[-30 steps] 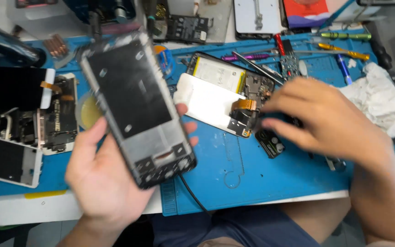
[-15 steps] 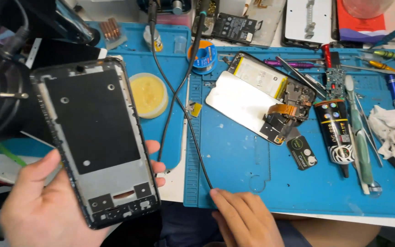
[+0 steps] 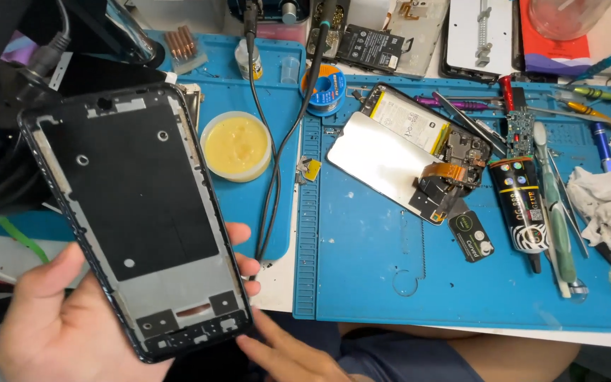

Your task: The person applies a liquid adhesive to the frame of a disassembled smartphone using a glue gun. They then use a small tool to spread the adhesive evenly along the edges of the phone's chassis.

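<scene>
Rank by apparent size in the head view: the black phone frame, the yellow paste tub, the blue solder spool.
1. Black phone frame, held close to the camera in the left hand, so nearness inflates it.
2. Yellow paste tub.
3. Blue solder spool.

A phone repair workbench in a small electronics workshop: blue silicone work mats (image 3: 461, 290) cover the tabletop, with an opened phone (image 3: 419, 152) lying near the middle of the right mat, its battery and orange flex cable exposed. A round tub of yellow flux paste (image 3: 235, 145) sits on the left mat, a solder spool (image 3: 325, 88) at the mats' far edge, and screwdrivers and tweezers (image 3: 556, 205) towards the right edge
</scene>
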